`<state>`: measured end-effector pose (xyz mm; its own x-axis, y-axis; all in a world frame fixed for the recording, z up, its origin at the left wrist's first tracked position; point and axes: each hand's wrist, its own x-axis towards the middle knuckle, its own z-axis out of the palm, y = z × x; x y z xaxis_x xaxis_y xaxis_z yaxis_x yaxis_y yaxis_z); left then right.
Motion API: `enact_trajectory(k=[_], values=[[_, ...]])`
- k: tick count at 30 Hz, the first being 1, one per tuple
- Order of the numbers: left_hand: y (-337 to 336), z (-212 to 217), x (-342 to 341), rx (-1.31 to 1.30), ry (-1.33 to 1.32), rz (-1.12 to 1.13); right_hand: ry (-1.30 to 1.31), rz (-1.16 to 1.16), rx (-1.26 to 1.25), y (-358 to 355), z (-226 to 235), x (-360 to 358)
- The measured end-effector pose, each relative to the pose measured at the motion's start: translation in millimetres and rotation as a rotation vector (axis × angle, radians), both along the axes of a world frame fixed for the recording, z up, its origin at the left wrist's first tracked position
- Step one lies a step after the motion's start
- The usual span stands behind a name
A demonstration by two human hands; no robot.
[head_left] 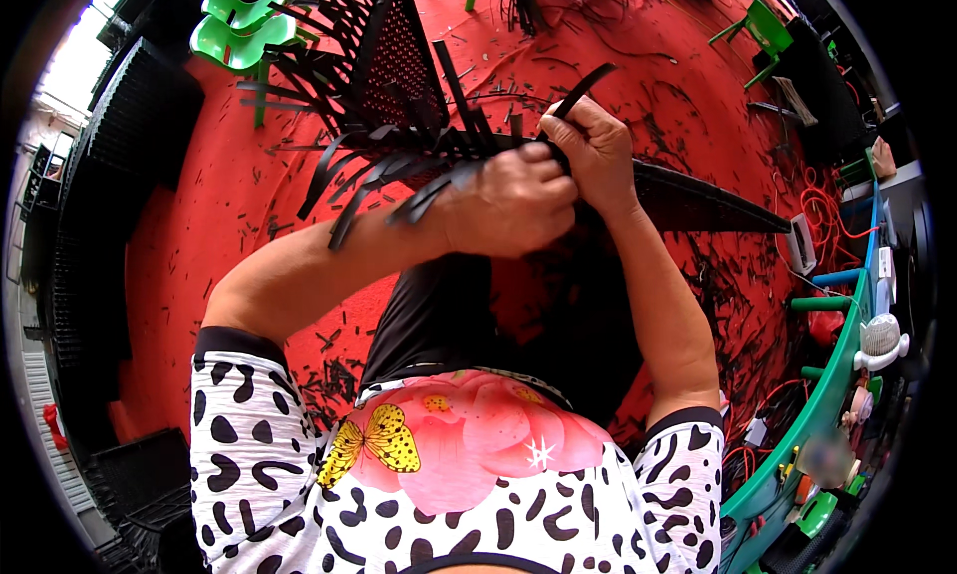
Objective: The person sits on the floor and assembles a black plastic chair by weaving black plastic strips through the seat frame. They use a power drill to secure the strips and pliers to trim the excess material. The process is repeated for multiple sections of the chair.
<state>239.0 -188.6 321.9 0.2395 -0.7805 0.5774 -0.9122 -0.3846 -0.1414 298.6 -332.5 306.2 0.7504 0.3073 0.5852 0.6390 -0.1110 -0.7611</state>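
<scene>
A black woven basket-like piece [394, 70] made of flat plastic strips stands in front of me, its loose strip ends fanning out to the left. Its lower dark edge [713, 197] runs off to the right beyond my hands. My left hand [513, 203] is closed at the near edge of the weave, with its knuckles up; the fingertips are hidden. Just right of it, my right hand [595, 153] pinches a black strip [586, 87] between thumb and fingers, and the strip's end sticks up and curves right. The two hands nearly touch.
Short black strip scraps lie over the red floor [239, 190]. Green plastic chairs [239, 45] stand at the far left, another green chair [763, 35] at the far right. Stacked black woven goods [105, 225] line the left. A green table edge [812, 414] and red cord [822, 210] are at right.
</scene>
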Motion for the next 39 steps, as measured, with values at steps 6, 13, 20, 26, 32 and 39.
enact_trajectory(k=[6,13,20,26,32,39], values=[[12,5,16,-0.076,-0.073,0.363,0.123,-0.03,0.087,-7,-2,-10],[28,-4,-7,0.079,0.411,0.54,0.06,0.006,0.041,-18,-3,-29],[25,-17,-45,-0.031,0.394,0.515,-0.123,0.051,-0.075,-21,1,-90],[26,-29,-48,-0.086,0.335,0.549,-0.007,0.159,0.029,-9,-14,-130],[22,-37,-49,-0.098,0.284,0.571,0.124,0.201,0.119,-6,-22,-133],[2,-57,-77,-0.22,0.182,0.586,0.261,0.175,0.02,-18,-25,-156]])
